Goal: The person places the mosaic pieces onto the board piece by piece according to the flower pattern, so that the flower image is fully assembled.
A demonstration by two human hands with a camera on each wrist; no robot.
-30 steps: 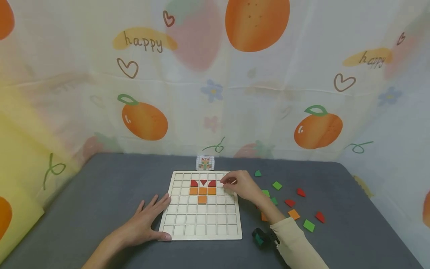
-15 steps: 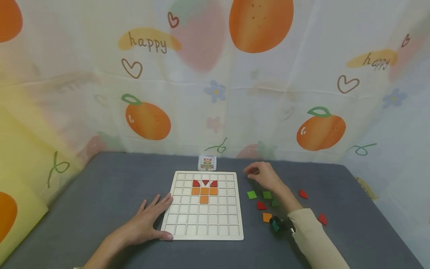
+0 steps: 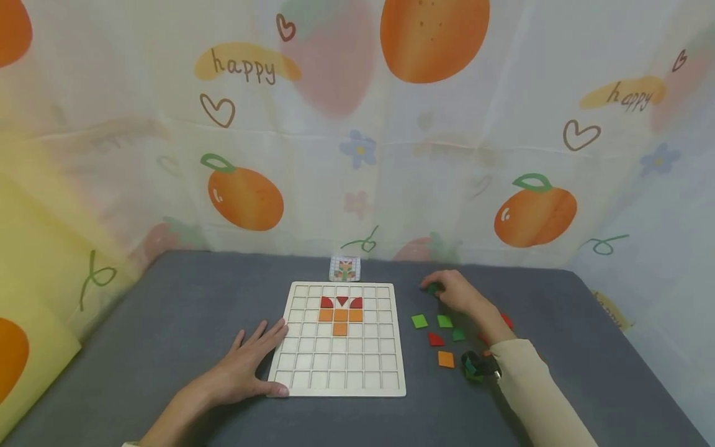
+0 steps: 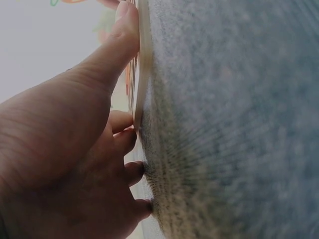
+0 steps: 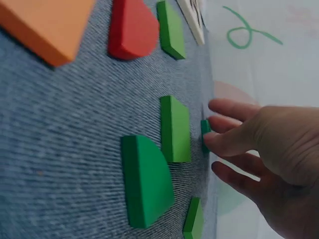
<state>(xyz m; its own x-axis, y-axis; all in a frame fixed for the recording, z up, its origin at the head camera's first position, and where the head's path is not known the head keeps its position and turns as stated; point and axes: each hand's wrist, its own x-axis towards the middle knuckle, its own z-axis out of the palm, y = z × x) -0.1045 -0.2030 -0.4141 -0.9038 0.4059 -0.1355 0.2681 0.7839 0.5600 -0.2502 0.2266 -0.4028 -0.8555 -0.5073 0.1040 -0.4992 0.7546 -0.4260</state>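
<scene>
Your left hand lies at the left side of the white grid board, fingers spread wide; the left wrist view shows your thumb touching the board's edge near its corner. In the board's cells sit seven pieces: two curved red pieces with a red triangle between them, a row of three orange squares directly below, and one more orange square under the middle one.

Your right hand is beyond the loose pieces to the right of the board, its thumb and fingers brought narrow about a dark green piece on the grey table; you have the fingertips at it, but I cannot tell whether the pinch has closed. Nearer you lie two light green squares, a dark green quarter-circle, a red quarter-circle and a loose orange square. The pattern card rests just beyond the board's far edge.
</scene>
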